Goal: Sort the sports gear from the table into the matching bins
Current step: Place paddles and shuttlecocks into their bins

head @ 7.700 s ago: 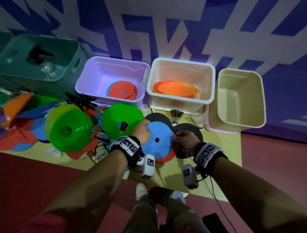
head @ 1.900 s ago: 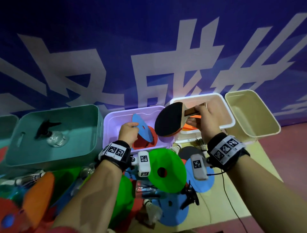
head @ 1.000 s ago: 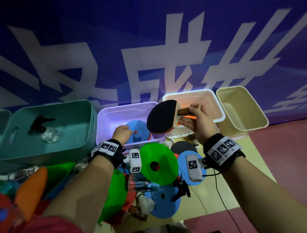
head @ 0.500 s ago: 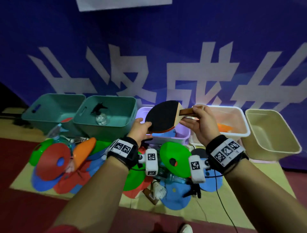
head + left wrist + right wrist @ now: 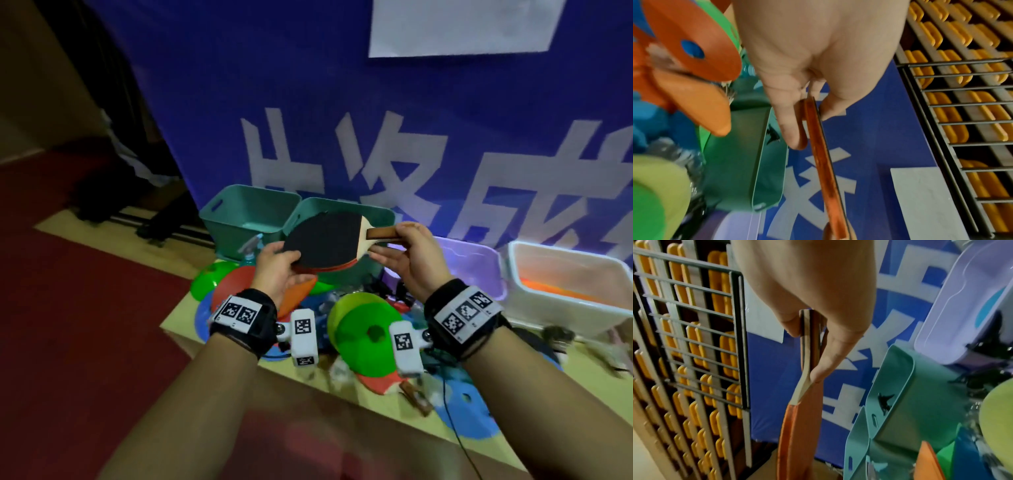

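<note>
A table-tennis paddle [image 5: 323,241] with a black top face and a red underside hangs level in the air, in front of the right one of two teal bins [image 5: 382,216]. My right hand [image 5: 394,243] grips its wooden handle [image 5: 382,233]. At the opposite side my left hand [image 5: 291,263] pinches the blade's rim, thumb on top. The left wrist view shows the paddle [image 5: 822,162] edge-on between thumb and fingers [image 5: 789,129]. The right wrist view has the handle [image 5: 809,340] in my fingers, the red blade [image 5: 797,434] pointing away.
A second teal bin [image 5: 246,212] stands further left. Right of them are a purple bin [image 5: 479,260] and a white bin [image 5: 565,281] holding orange discs. Green [image 5: 363,339], red [image 5: 236,287] and blue discs [image 5: 462,411], another paddle [image 5: 380,383] and a shuttlecock [image 5: 555,335] litter the table.
My left hand released a blue disc into the purple bin, then came up to pinch the paddle's blade. The paddle travelled left from over the white bin to the teal bins.
</note>
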